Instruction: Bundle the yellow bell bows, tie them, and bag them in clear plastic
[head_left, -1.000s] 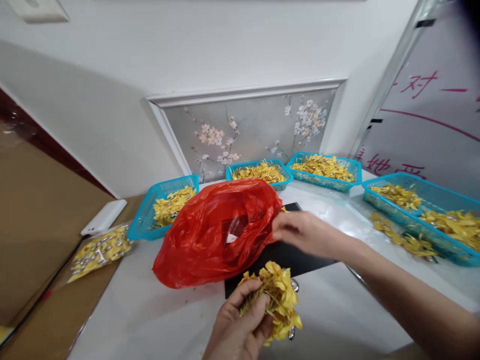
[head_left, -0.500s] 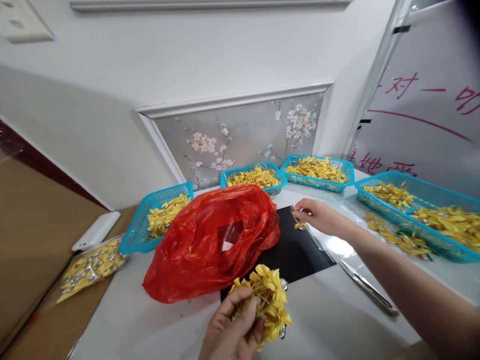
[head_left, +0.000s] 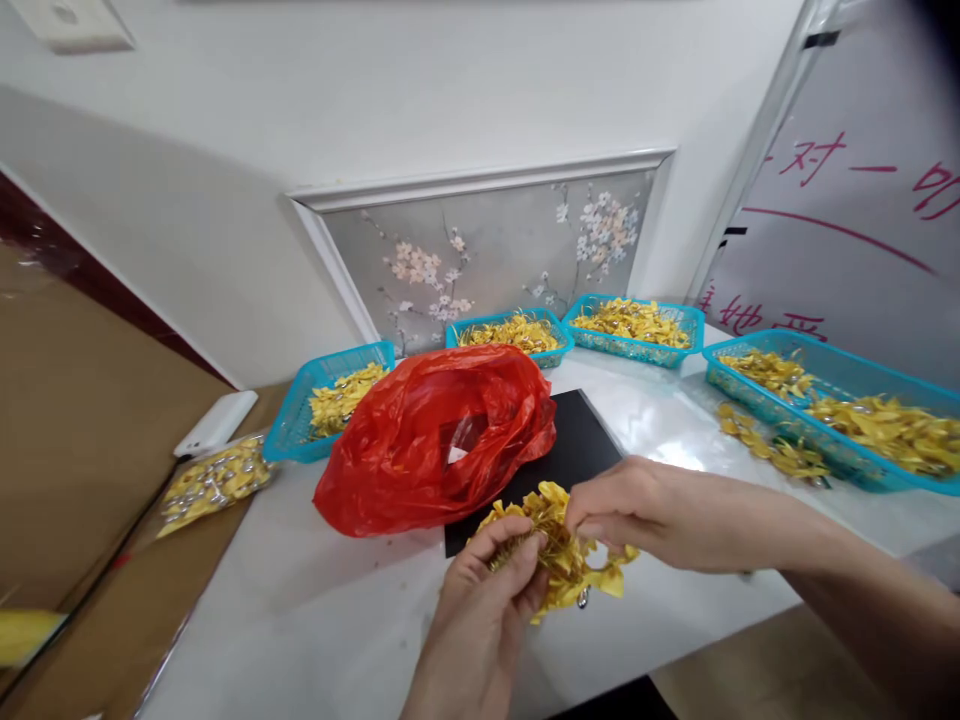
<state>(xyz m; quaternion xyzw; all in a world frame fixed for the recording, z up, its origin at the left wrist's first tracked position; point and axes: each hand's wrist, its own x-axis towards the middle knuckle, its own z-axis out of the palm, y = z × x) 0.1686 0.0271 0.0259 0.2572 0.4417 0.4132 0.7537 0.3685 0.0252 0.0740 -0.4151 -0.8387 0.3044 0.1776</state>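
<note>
Back from the black mat (head_left: 581,430) with the right hand (head_left: 652,512), pinching a yellow flower (head_left: 611,581) by the yellow bunch (head_left: 564,577), held tight in the left hand (head_left: 487,598). Now using both together.

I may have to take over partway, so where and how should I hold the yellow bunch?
I'd pinch the yellow bunch by its thin stems, coming from the person's left, as the left hand does. The stems gather there, while the petals spread to the right, where the right hand is; gripping petals would likely crush them.
</note>
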